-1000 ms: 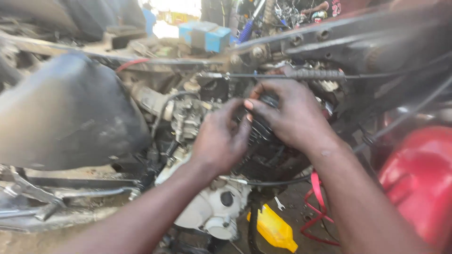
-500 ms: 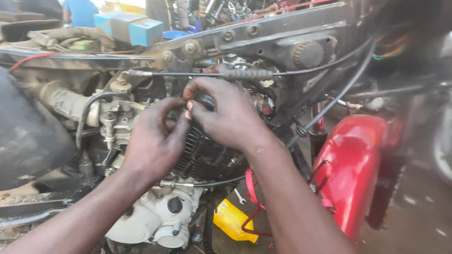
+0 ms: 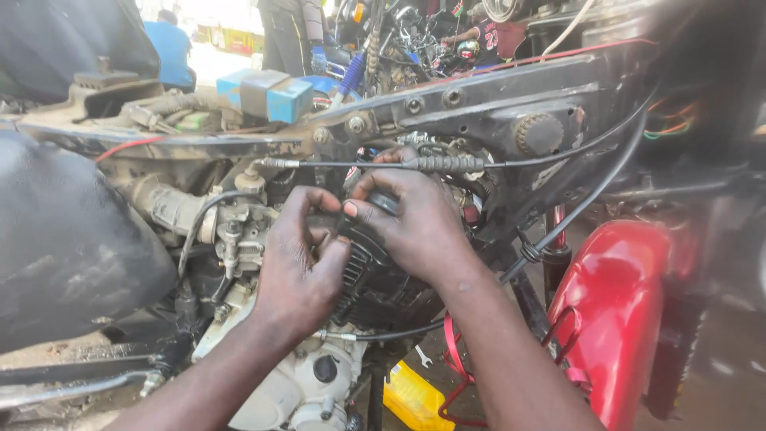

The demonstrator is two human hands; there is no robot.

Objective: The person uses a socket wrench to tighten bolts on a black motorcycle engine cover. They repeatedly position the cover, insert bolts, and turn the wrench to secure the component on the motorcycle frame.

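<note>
Black finned engine cylinder (image 3: 375, 275): sits in the middle of the stripped motorcycle, under the frame rail, behind both hands.
Left hand (image 3: 299, 263): lies against the fins of the cylinder, fingers curled up and drawn together toward the right hand's thumb; what they nip, if anything, is hidden between the two hands.
Right hand (image 3: 415, 219): rests over the top of the cylinder, fingers bent and closed around a small dark part (image 3: 383, 201) at the cylinder head, thumb tip just beside the left fingers.
Grimy dark metal frame rail (image 3: 479, 108): runs across above the hands, with bolts and a round knurled cap.
Thin black cable with a ribbed rubber sleeve (image 3: 447, 164): stretches level just above the right hand's knuckles.
Dull grey carburettor (image 3: 239, 231): just left of the left hand, with a hose looping down from it.
Pale silver crankcase (image 3: 295, 391): below the left forearm.
Red rounded fender (image 3: 614, 311): to the right of the right forearm.
Yellow plastic container (image 3: 411, 399): on the ground between the forearms.
Blue box (image 3: 267, 94): on the frame, upper left.
</note>
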